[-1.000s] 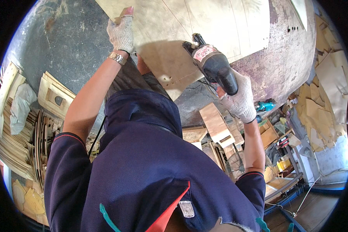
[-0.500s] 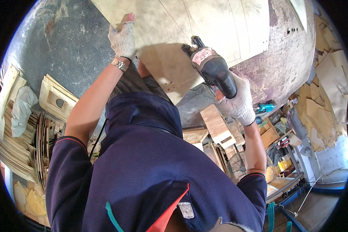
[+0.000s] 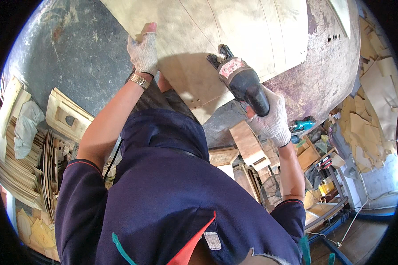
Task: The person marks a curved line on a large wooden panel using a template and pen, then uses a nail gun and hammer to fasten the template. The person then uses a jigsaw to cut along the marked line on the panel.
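My left hand (image 3: 143, 55), in a white knitted glove with a bare thumb tip, grips the left edge of a pale plywood sheet (image 3: 185, 35). Its thumb lies on top; the other fingers are hidden under the edge. Thin curved lines run across the sheet. My right hand (image 3: 272, 117), gloved too, is wrapped round the rear of a black power tool, by its shape a jigsaw (image 3: 243, 81). The tool's front end is over the sheet, right of my left hand. Whether its base touches the wood I cannot tell.
Beneath the sheet is a worn grey surface (image 3: 84, 53). Stacked plywood pieces (image 3: 22, 176) and a framed panel (image 3: 66, 115) stand at left. At right are a teal power tool (image 3: 303, 124) and a heap of wood offcuts (image 3: 362, 128). Wooden boxes (image 3: 250, 143) stand below the jigsaw.
My left hand has shifted slightly right and toward me along the sheet's edge. The jigsaw and my right hand have moved slightly toward me.
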Demonstrator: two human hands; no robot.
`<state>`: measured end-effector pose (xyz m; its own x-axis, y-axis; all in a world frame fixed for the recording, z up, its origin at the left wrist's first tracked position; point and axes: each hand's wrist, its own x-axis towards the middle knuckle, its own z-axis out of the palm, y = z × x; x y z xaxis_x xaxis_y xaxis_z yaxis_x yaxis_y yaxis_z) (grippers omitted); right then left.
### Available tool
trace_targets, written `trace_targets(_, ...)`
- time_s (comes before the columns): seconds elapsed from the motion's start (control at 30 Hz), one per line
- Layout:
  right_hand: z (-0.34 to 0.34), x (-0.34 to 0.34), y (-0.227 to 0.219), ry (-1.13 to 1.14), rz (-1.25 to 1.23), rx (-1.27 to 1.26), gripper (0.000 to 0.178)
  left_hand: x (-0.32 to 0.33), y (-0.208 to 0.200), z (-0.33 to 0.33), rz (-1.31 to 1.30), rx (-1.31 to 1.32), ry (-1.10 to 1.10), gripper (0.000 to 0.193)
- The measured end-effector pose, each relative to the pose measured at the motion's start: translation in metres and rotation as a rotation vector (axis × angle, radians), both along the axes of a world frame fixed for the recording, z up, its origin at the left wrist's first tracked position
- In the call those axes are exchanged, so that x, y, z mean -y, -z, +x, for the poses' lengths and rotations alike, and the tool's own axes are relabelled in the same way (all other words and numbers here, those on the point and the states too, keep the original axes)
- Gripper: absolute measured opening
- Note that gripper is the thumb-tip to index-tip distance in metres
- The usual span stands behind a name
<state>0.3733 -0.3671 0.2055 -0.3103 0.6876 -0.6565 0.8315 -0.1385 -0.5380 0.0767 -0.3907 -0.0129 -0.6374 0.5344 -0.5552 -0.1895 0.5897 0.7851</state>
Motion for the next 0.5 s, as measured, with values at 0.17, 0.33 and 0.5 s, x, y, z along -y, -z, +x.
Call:
trace_targets(0.17,-0.002,-0.002,0.002,-0.021,0.026,0.019,0.026,0.000,0.002,0.002,0.051,0.024,-0.028,0.073)
trace_targets(0.33,-0.004,-0.004,0.003,-0.004,0.014,-0.016,0.027,-0.001,-0.002,0.003,0.015,0.056,-0.042,0.079)
trace_targets(0.5,-0.010,-0.009,-0.001,-0.012,-0.015,0.013,0.027,0.001,0.004,0.002,-0.050,0.031,-0.065,0.090)
